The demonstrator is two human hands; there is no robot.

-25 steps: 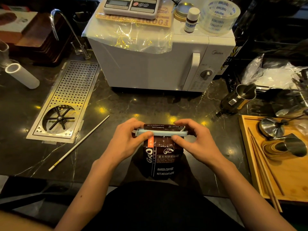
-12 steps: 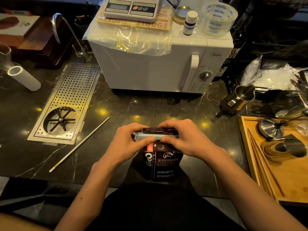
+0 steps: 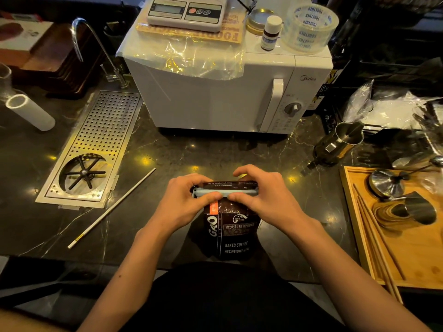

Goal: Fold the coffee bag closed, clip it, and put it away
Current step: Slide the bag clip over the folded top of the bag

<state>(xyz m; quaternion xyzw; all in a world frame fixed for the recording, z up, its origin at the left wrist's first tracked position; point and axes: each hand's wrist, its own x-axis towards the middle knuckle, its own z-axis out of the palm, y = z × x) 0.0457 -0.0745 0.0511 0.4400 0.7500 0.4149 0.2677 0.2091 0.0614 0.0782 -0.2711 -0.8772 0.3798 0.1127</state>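
Observation:
A dark brown coffee bag [image 3: 231,233] with white lettering stands upright on the black counter near its front edge. Its top is folded over. A pale blue bar clip [image 3: 225,193] lies across the fold. My left hand [image 3: 185,204] pinches the clip's left end, thumb in front and fingers behind. My right hand [image 3: 265,198] pinches the clip's right half the same way, its thumb nearly meeting the left thumb at the middle. Both hands hide the clip's ends.
A white microwave [image 3: 223,92] stands behind the bag, with a scale, tape roll and small bottle on top. A perforated steel drip tray [image 3: 96,149] and a thin white stick [image 3: 112,207] lie to the left. A wooden tray [image 3: 407,248] with metal tools is on the right.
My right thumb has slid left along the clip toward the middle. The bag and both hands sit slightly farther right in view than half a second ago.

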